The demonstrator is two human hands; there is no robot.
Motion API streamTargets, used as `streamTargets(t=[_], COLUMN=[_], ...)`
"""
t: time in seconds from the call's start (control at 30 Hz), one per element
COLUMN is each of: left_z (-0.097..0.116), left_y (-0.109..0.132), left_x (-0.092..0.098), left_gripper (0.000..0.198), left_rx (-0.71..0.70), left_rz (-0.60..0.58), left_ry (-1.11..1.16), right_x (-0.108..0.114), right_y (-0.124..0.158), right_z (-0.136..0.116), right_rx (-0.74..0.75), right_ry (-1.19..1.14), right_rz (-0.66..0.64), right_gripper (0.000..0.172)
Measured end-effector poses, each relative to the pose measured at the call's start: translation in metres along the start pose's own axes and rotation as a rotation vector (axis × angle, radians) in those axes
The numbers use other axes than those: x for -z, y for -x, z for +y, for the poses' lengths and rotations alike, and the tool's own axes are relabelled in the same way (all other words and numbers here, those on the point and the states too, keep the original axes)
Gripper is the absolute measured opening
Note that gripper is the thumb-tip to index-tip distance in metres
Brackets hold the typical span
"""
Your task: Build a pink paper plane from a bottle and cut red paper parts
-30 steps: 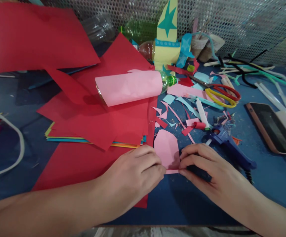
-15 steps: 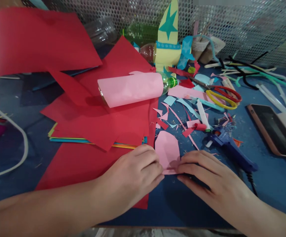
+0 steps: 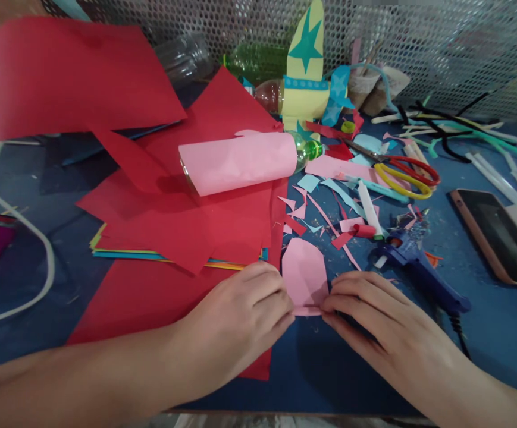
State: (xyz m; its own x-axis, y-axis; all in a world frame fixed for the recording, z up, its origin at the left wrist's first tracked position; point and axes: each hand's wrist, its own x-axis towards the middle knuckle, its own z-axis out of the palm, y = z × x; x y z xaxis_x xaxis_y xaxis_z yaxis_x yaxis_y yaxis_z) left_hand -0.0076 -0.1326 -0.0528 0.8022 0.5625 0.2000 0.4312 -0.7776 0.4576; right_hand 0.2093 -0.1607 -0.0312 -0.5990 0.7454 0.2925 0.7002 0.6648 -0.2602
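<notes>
A small pink paper shape [image 3: 304, 272] with a rounded top lies on the blue table [image 3: 329, 368]. My left hand [image 3: 240, 315] pinches its lower left edge, fingers curled together. My right hand [image 3: 374, 321] presses its lower right edge with bent fingers. Both hands fold or crease the bottom strip of the pink shape. Red paper sheets [image 3: 164, 226] lie under and beside my left hand.
A bottle wrapped in pink paper [image 3: 240, 161] lies on the red sheets. A blue glue gun [image 3: 419, 270] sits right of my right hand. Scissors [image 3: 401, 169], paper scraps [image 3: 329, 202], a phone [image 3: 494, 235], a yellow paper rocket [image 3: 305, 77] and a white cable [image 3: 26, 238] surround them.
My hands stay on the pink shape's bottom edge; the right fingers have slid slightly along the fold. The view has shifted a little.
</notes>
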Motion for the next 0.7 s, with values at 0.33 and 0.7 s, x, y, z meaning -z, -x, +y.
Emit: streamTargets(t=[0.33, 0.7], left_z=[0.002, -0.03], left_y=[-0.01, -0.012], left_x=[0.003, 0.088], left_gripper=[0.014, 0.014], left_rx=[0.072, 0.264], left_rz=[0.214, 0.468], left_ry=[0.145, -0.212], right_x=[-0.005, 0.025], right_y=[0.002, -0.017], right_z=[0.0, 0.027], right_rx=[-0.095, -0.095], right_ry=[-0.186, -0.071], right_rz=[0.009, 0.183], right_gripper=[0.012, 0.021])
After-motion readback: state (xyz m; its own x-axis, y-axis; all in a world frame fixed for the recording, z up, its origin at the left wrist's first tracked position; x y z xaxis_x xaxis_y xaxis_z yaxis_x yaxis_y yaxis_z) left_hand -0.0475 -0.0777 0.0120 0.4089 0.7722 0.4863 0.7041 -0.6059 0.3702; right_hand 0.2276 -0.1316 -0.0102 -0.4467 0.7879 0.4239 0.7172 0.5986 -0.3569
